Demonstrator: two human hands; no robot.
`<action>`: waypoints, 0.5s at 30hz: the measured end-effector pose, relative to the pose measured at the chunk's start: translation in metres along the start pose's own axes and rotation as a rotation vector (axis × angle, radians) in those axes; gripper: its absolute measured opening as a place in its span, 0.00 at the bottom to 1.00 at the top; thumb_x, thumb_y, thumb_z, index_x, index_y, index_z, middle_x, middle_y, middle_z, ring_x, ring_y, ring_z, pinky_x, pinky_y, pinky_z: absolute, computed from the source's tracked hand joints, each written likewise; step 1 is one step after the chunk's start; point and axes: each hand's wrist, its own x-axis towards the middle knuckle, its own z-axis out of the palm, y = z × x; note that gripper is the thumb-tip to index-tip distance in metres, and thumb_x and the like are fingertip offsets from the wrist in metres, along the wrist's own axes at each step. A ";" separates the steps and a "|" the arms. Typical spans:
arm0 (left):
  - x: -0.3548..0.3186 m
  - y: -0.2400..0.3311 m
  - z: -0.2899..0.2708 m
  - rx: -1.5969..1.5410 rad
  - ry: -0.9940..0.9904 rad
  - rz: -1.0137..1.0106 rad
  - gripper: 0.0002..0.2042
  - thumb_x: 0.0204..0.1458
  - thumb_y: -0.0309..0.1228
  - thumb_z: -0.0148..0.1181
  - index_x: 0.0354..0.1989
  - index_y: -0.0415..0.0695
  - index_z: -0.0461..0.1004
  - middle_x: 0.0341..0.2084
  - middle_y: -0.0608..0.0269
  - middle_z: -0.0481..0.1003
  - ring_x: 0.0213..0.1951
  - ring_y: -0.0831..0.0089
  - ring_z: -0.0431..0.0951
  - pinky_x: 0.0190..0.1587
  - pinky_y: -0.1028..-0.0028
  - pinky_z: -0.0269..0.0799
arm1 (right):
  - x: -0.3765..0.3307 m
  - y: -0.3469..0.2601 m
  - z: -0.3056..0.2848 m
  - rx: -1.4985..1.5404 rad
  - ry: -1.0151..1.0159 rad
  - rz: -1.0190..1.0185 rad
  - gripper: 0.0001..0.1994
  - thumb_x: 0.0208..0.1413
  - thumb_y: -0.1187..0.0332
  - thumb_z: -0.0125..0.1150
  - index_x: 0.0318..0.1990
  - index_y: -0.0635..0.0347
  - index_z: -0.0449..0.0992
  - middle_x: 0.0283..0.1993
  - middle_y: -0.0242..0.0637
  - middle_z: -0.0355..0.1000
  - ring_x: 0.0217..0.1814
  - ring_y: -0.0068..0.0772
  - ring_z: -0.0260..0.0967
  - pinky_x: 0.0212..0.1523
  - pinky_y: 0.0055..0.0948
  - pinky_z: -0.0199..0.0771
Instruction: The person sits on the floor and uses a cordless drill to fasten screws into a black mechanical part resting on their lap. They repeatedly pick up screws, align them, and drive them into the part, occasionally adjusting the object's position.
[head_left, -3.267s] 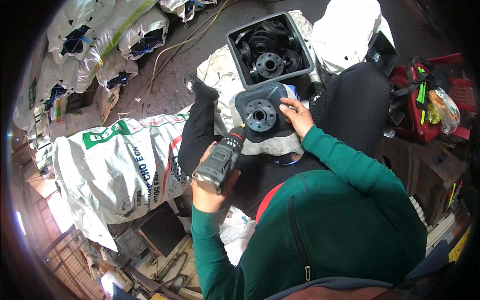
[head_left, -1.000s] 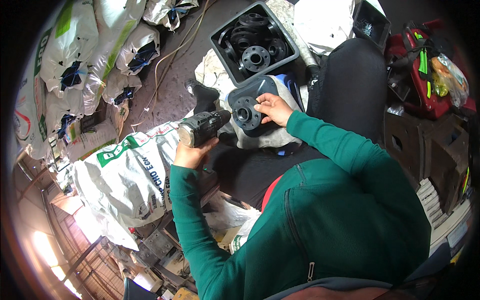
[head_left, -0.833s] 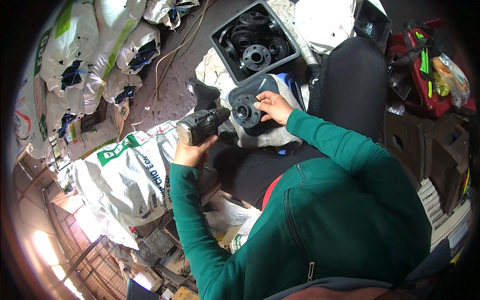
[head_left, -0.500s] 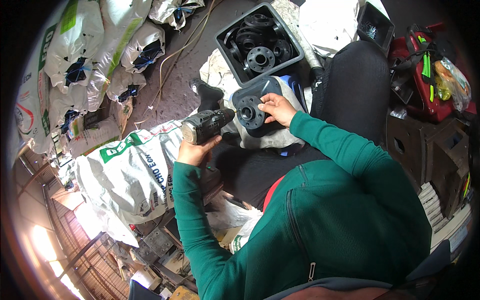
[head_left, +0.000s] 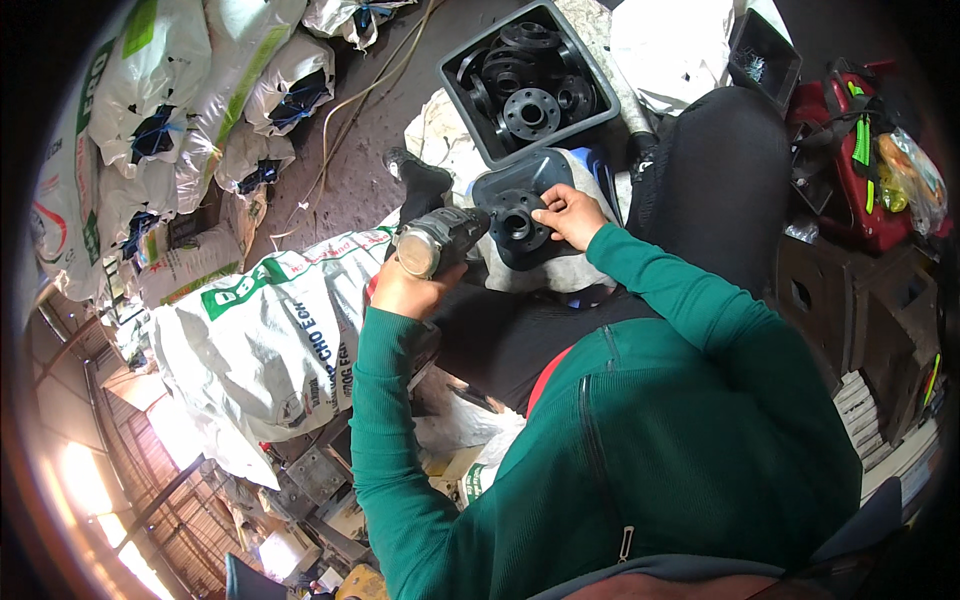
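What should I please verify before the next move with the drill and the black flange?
1. Drill held in left hand: ok.
2. Right hand at the black flange, opposite side from the drill: ok.
3. Right hand's grip firm: cannot tell.
4. Drill touching the flange: cannot tell.
5. Drill's trigger released: cannot tell, the hand hides it.
6. Grey bin upright: ok.

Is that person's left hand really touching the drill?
Touching. The head view shows the left hand wrapped against the underside of the drill, with no gap between them.
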 end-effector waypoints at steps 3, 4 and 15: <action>0.003 -0.005 -0.001 0.084 -0.021 0.001 0.22 0.43 0.33 0.70 0.48 0.40 0.74 0.42 0.54 0.78 0.44 0.62 0.78 0.49 0.69 0.72 | 0.001 0.000 0.000 0.016 0.022 0.042 0.14 0.49 0.65 0.69 0.40 0.61 0.75 0.36 0.34 0.72 0.29 0.23 0.72 0.26 0.23 0.77; 0.004 -0.007 -0.002 0.128 -0.016 0.030 0.22 0.43 0.33 0.70 0.48 0.40 0.74 0.41 0.53 0.78 0.44 0.62 0.79 0.48 0.69 0.72 | 0.002 0.000 0.000 0.017 0.026 0.016 0.14 0.49 0.65 0.69 0.40 0.61 0.74 0.36 0.35 0.72 0.29 0.23 0.72 0.25 0.23 0.77; 0.010 -0.018 0.009 0.081 0.006 0.137 0.20 0.43 0.32 0.67 0.47 0.41 0.74 0.38 0.52 0.79 0.43 0.57 0.79 0.45 0.68 0.74 | -0.002 -0.013 -0.004 -0.022 -0.014 0.071 0.15 0.51 0.66 0.67 0.42 0.62 0.71 0.32 0.40 0.74 0.22 0.24 0.71 0.25 0.25 0.75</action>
